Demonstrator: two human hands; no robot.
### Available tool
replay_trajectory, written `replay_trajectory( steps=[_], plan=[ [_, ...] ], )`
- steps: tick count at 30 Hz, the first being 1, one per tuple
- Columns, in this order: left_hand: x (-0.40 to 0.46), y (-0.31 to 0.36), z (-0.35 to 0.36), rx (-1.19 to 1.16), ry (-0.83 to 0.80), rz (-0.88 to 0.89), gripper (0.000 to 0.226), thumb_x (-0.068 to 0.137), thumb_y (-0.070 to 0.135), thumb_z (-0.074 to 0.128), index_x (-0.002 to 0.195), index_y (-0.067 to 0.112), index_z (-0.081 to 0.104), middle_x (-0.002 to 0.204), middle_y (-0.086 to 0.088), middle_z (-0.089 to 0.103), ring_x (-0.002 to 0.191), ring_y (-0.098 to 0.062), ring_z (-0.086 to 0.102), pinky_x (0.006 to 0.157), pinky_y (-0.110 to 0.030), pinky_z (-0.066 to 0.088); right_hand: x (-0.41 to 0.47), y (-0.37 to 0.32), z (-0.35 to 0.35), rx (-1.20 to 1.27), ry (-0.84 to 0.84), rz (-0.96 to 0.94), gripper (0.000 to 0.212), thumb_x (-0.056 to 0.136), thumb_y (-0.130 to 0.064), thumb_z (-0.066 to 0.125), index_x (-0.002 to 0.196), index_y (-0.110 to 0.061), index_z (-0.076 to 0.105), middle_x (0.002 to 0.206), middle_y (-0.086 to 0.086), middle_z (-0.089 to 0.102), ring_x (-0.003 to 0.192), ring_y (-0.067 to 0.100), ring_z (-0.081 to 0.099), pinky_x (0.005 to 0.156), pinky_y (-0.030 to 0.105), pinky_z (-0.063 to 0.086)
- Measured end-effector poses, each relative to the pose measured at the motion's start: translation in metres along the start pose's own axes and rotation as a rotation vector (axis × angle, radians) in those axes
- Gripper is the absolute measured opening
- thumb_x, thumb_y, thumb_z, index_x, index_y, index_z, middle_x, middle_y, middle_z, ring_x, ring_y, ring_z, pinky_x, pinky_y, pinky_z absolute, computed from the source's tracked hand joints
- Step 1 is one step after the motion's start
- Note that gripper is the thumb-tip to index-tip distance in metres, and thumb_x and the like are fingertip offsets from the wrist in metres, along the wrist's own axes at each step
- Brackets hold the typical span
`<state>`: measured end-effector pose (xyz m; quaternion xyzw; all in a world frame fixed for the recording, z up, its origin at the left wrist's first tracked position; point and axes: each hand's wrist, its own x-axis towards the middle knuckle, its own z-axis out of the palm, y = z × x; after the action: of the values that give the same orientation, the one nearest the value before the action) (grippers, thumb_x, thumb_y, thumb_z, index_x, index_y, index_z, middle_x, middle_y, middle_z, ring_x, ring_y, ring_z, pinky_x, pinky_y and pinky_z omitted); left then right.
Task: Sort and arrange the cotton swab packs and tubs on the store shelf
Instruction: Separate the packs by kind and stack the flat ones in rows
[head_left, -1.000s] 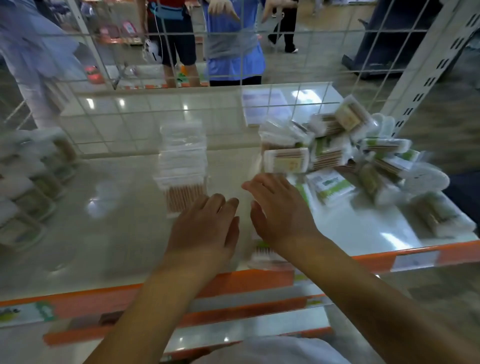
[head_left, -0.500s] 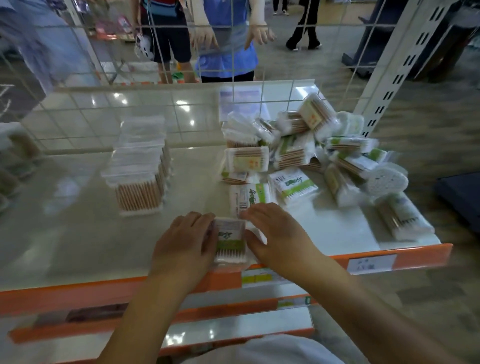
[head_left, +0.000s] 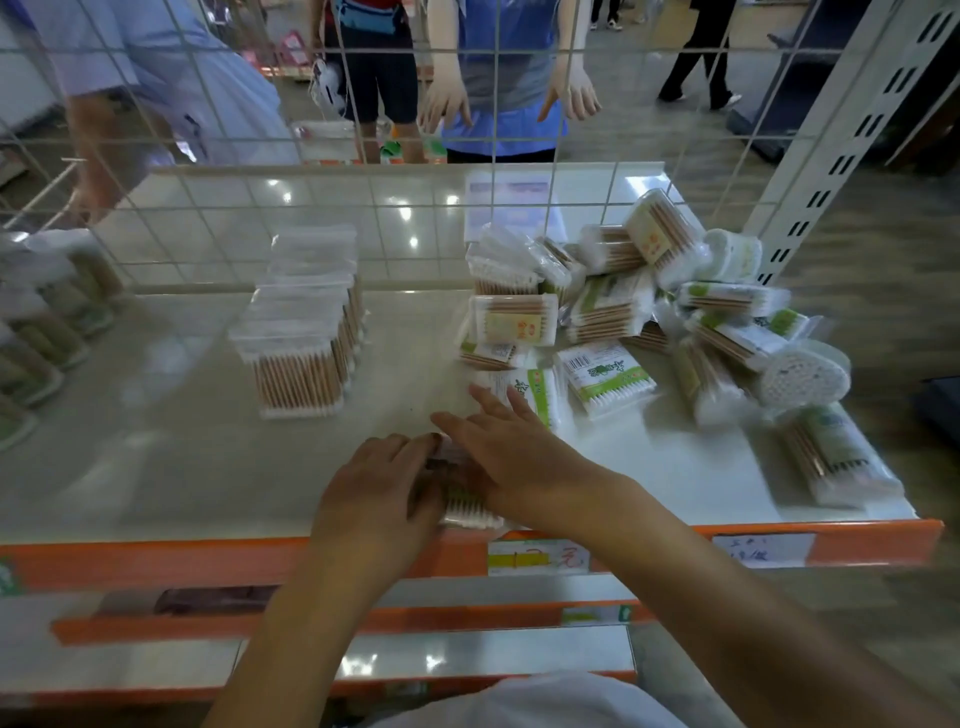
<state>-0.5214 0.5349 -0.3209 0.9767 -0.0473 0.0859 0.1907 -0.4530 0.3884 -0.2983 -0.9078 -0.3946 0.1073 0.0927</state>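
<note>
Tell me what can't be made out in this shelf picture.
- Pack at the shelf's front edge, head view: mostly covered by the left hand and right hand; label unreadable, each hand's grip unclear.
- Packs at far left: blurred and cut by the frame edge.
- Price tag: writing too small.
- Lower packs in the right pile: hidden by those on top.

Wire grid panel (head_left: 363, 197), grey floor (head_left: 857, 249), perhaps carpeted
</note>
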Motion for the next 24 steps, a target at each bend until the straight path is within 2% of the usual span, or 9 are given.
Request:
replay_trajectory(
  steps=[5, 8, 10, 12, 14, 17, 20, 22, 24],
  plan=[
    [-0.005, 0.000, -0.001, -0.066, 0.028, -0.021, 0.056, 0.073, 0.039, 0.035, 0.115, 0.013, 0.061, 0.089, -0.004, 0.064, 0.081, -0.027, 0.059, 0.063, -0.032, 0.043, -0.001, -0.005, -0.003, 0.126, 0.066, 0.008, 0.063, 0.089, -0.002, 0.047, 0.145, -0.020, 0.024, 0.141, 0.006, 0.043, 0.143, 0.018, 0.009, 0.114, 0.037, -0.007],
    [-0.007, 0.006, -0.009, -0.147, 0.051, -0.087, 0.069, 0.073, 0.046, 0.035, 0.136, 0.019, 0.045, 0.116, -0.003, 0.060, 0.103, -0.025, 0.057, 0.078, -0.030, 0.040, -0.003, -0.007, -0.007, 0.248, 0.166, 0.001, 0.061, 0.086, -0.001, 0.052, 0.141, -0.019, 0.033, 0.137, 0.005, 0.046, 0.137, 0.017, 0.025, 0.114, 0.032, -0.002],
    [-0.009, 0.010, -0.013, -0.246, 0.038, -0.140, 0.065, 0.083, 0.037, 0.051, 0.143, 0.030, 0.028, 0.126, 0.003, 0.053, 0.108, -0.017, 0.053, 0.083, -0.023, 0.037, -0.007, -0.009, -0.011, 0.342, 0.207, -0.015, 0.061, 0.085, -0.001, 0.055, 0.139, -0.020, 0.035, 0.131, 0.003, 0.050, 0.124, 0.013, 0.038, 0.110, 0.029, 0.013],
    [-0.009, 0.013, -0.015, -0.384, 0.050, -0.198, 0.068, 0.086, 0.023, 0.060, 0.138, 0.043, 0.023, 0.112, 0.011, 0.056, 0.089, -0.005, 0.057, 0.076, -0.020, 0.043, -0.010, -0.011, -0.015, 0.450, 0.226, -0.013, 0.060, 0.085, -0.002, 0.059, 0.137, -0.022, 0.038, 0.121, -0.001, 0.051, 0.104, 0.006, 0.043, 0.092, 0.021, 0.032],
    [-0.009, 0.013, -0.015, -0.534, 0.081, -0.232, 0.068, 0.084, 0.016, 0.064, 0.126, 0.052, 0.025, 0.095, 0.014, 0.059, 0.073, -0.001, 0.059, 0.065, -0.016, 0.048, -0.011, -0.012, -0.016, 0.531, 0.262, -0.012, 0.054, 0.085, -0.002, 0.060, 0.133, -0.022, 0.044, 0.106, -0.005, 0.051, 0.094, 0.003, 0.045, 0.081, 0.018, 0.037],
    [-0.009, 0.013, -0.014, -0.734, 0.089, -0.308, 0.061, 0.083, 0.008, 0.066, 0.122, 0.044, 0.037, 0.087, 0.008, 0.062, 0.068, -0.001, 0.061, 0.059, -0.014, 0.049, -0.012, -0.013, -0.019, 0.686, 0.348, 0.029, 0.046, 0.084, 0.002, 0.059, 0.124, -0.020, 0.054, 0.093, -0.010, 0.051, 0.087, 0.001, 0.050, 0.081, 0.010, 0.044],
    [-0.007, 0.015, -0.013, -0.902, 0.094, -0.347, 0.049, 0.078, 0.014, 0.072, 0.114, 0.039, 0.050, 0.084, 0.002, 0.068, 0.070, -0.005, 0.064, 0.061, -0.016, 0.049, -0.015, -0.015, -0.029, 0.791, 0.407, 0.068, 0.044, 0.083, 0.005, 0.060, 0.121, -0.018, 0.057, 0.091, -0.010, 0.053, 0.085, -0.008, 0.051, 0.074, 0.000, 0.040],
    [-0.007, 0.018, -0.016, -0.984, 0.082, -0.347, 0.044, 0.068, 0.022, 0.070, 0.107, 0.037, 0.057, 0.087, 0.004, 0.071, 0.077, -0.007, 0.066, 0.065, -0.017, 0.049, -0.017, -0.015, -0.037, 0.832, 0.424, 0.061, 0.044, 0.082, 0.006, 0.060, 0.119, -0.018, 0.057, 0.092, -0.007, 0.055, 0.083, -0.013, 0.050, 0.072, -0.001, 0.039],
    [-0.007, 0.020, -0.017, -1.091, 0.067, -0.327, 0.046, 0.062, 0.021, 0.070, 0.106, 0.028, 0.061, 0.092, 0.004, 0.072, 0.085, -0.010, 0.067, 0.069, -0.019, 0.049, -0.019, -0.016, -0.045, 0.845, 0.424, 0.033, 0.044, 0.082, 0.008, 0.060, 0.117, -0.018, 0.057, 0.093, -0.005, 0.056, 0.082, -0.016, 0.049, 0.071, -0.001, 0.038]
  ],
)
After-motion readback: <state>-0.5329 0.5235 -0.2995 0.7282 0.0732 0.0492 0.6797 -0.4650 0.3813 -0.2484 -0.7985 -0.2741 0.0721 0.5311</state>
